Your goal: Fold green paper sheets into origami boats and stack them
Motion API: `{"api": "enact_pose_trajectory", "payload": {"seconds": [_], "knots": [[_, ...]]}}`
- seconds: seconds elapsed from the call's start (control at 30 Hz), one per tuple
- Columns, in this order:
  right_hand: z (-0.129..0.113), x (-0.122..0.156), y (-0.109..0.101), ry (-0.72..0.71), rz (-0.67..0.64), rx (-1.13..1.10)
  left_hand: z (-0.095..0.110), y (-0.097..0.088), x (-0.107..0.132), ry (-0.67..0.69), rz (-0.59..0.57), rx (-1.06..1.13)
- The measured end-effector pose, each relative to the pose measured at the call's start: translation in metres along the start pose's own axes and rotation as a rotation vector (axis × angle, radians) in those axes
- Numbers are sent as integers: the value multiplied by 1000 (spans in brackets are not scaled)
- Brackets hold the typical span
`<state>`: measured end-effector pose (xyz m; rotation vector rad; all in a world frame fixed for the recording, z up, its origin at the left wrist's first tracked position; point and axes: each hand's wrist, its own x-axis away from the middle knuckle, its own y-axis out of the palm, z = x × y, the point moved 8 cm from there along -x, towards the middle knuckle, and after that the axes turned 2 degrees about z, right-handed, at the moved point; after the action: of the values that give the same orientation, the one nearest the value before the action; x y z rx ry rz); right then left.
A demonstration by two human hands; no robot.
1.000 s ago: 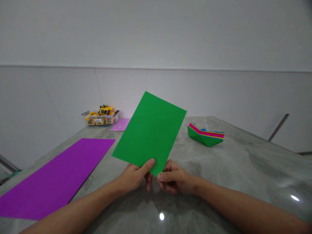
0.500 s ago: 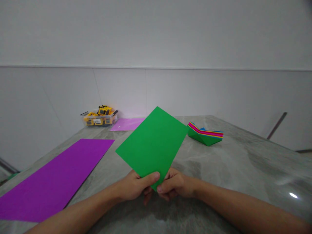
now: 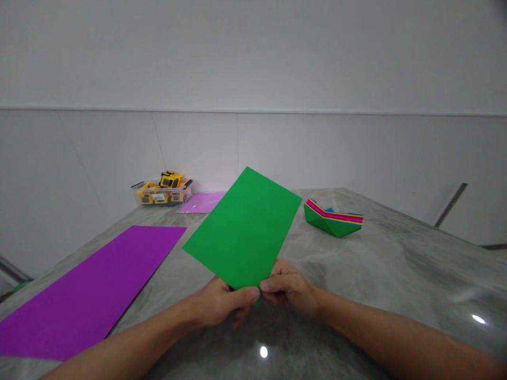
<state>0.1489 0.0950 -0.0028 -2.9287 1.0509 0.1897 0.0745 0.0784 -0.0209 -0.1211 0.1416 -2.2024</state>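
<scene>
A green sheet of paper (image 3: 245,229) is held up, tilted, with one corner pointing down toward me. My left hand (image 3: 225,302) pinches it near that lower corner, thumb on the front face and fingers mostly hidden behind. On the other side of the same corner, my right hand (image 3: 288,287) grips the paper's lower right edge between thumb and fingers. Both thumbs nearly meet at the corner. Beyond my right hand, a folded paper boat (image 3: 335,224) with a green hull and pink, yellow and blue bands rests on the table.
A large purple sheet (image 3: 91,290) lies on the grey marbled table (image 3: 380,285) to the left. At the back stand a clear plastic box (image 3: 176,198) of yellow toy vehicles (image 3: 170,180) and a lilac sheet (image 3: 202,202), partly covered by the green paper. A white wall rises behind.
The green paper has shifted slightly left and turned a little. My right hand has slid up along its right edge; my left thumb now lies lower, nearer the corner.
</scene>
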Motion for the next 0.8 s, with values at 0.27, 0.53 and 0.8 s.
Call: {"api": "enact_pose_trajectory", "payload": {"seconds": [0.27,0.53,0.8], "knots": [[-3,-1,-8,-49,104,-115,6,12,5,-91,-129,136],[-13,-4,-29,-156,217,-155,3,13,3,-90,-57,188],[-22,-3,-39,-190,281,-193,8,16,1,-101,-135,281]]}}
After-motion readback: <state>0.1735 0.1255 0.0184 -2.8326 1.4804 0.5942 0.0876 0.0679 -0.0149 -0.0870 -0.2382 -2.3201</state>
